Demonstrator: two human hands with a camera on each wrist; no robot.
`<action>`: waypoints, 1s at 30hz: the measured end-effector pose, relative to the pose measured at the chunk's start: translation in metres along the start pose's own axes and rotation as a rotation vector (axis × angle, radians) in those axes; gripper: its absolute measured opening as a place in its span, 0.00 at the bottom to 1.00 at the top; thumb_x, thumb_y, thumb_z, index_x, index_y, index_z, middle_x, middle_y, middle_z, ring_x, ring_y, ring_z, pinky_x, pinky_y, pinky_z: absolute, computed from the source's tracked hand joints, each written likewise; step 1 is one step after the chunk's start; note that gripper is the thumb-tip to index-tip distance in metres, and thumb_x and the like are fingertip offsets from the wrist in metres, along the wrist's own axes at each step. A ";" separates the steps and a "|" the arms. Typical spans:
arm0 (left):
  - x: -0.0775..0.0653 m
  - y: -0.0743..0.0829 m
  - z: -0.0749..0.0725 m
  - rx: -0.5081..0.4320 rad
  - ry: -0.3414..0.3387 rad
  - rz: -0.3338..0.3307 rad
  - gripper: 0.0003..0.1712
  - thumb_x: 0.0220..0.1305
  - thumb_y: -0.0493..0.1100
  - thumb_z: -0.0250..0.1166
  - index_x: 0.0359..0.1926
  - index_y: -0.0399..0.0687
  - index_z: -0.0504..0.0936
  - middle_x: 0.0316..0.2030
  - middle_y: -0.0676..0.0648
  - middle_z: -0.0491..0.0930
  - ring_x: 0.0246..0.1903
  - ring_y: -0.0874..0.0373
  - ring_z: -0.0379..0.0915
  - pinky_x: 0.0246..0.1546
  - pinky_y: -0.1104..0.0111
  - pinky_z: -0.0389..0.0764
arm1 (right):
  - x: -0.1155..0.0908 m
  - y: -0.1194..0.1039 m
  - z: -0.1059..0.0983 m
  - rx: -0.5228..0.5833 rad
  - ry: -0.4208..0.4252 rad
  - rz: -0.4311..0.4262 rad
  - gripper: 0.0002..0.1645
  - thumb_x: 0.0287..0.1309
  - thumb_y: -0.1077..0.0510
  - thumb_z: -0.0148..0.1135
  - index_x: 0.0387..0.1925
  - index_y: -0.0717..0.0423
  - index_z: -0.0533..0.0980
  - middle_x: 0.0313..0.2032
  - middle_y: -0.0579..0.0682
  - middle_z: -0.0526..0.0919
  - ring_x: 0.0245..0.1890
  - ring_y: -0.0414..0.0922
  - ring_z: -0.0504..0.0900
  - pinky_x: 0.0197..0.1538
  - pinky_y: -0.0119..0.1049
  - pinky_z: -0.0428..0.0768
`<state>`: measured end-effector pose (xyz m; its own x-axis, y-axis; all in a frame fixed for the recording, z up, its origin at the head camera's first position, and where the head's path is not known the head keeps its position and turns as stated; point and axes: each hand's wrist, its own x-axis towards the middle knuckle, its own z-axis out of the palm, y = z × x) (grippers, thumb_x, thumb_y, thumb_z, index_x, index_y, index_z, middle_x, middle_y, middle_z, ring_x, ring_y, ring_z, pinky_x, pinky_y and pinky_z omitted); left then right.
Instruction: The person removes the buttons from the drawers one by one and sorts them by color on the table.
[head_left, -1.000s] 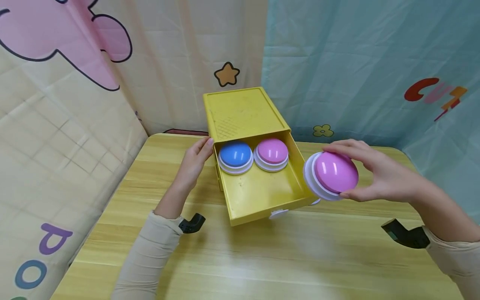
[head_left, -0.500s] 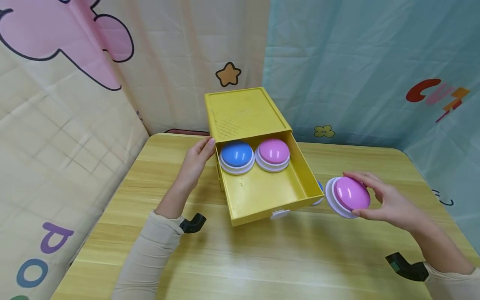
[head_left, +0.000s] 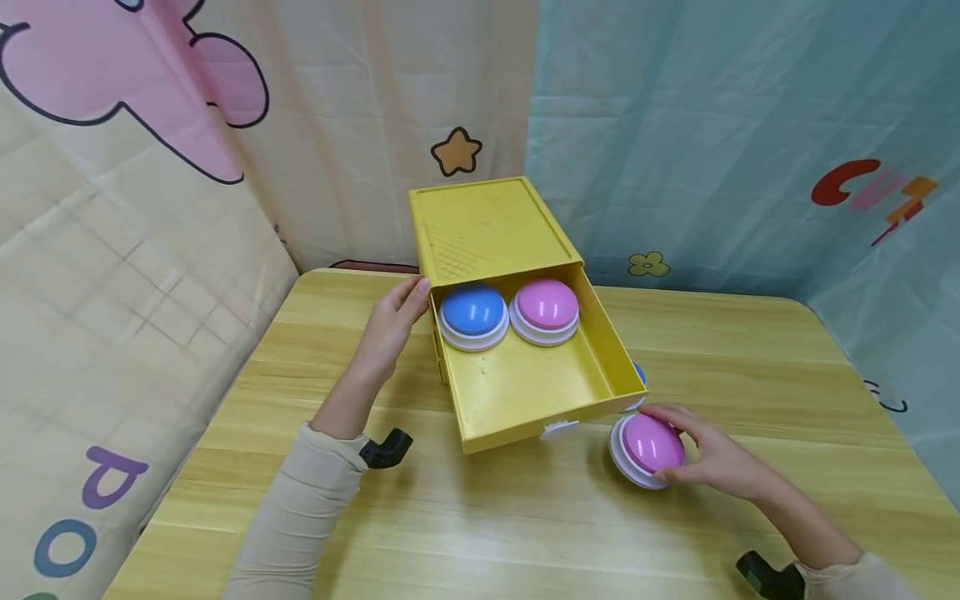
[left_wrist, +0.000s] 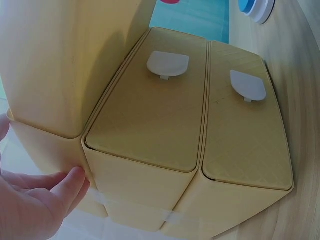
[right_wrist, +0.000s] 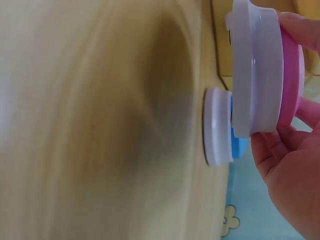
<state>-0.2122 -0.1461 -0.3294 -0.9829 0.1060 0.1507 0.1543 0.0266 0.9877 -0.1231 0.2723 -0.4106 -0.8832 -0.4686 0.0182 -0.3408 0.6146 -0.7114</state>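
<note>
My right hand [head_left: 712, 458] grips a round pink push button [head_left: 654, 443] with a white base by its sides, just right of the drawer's front corner. In the right wrist view this push button [right_wrist: 265, 70] hangs above the tabletop, over its shadow. My left hand [head_left: 390, 329] touches the left side of a yellow drawer cabinet [head_left: 495, 225], its fingertips [left_wrist: 75, 177] lying against the side wall in the left wrist view. The cabinet's top drawer [head_left: 525, 392] is pulled out. Inside it, at the back, sit a blue push button [head_left: 473, 312] and another pink push button [head_left: 547, 307].
Another blue push button [right_wrist: 218, 127] stands on the wooden table [head_left: 525, 533], mostly hidden behind the drawer in the head view. Two closed lower drawers with white handles [left_wrist: 168, 64] show in the left wrist view. Printed curtains [head_left: 675, 125] hang behind the table.
My right hand has carried the pink push button down, first rightward away from the drawer, then back left and lower towards the table. The left hand has stayed at the cabinet.
</note>
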 end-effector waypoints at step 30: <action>0.001 -0.002 0.001 0.006 0.018 -0.002 0.36 0.66 0.54 0.50 0.65 0.34 0.56 0.62 0.39 0.59 0.58 0.50 0.61 0.58 0.64 0.62 | 0.007 0.000 0.008 0.115 -0.063 -0.018 0.42 0.45 0.57 0.68 0.62 0.55 0.59 0.58 0.60 0.63 0.51 0.61 0.64 0.45 0.66 0.65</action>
<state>-0.2137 -0.1454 -0.3308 -0.9848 0.0877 0.1497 0.1530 0.0324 0.9877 -0.1270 0.2643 -0.4161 -0.8540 -0.5202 -0.0102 -0.3137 0.5305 -0.7875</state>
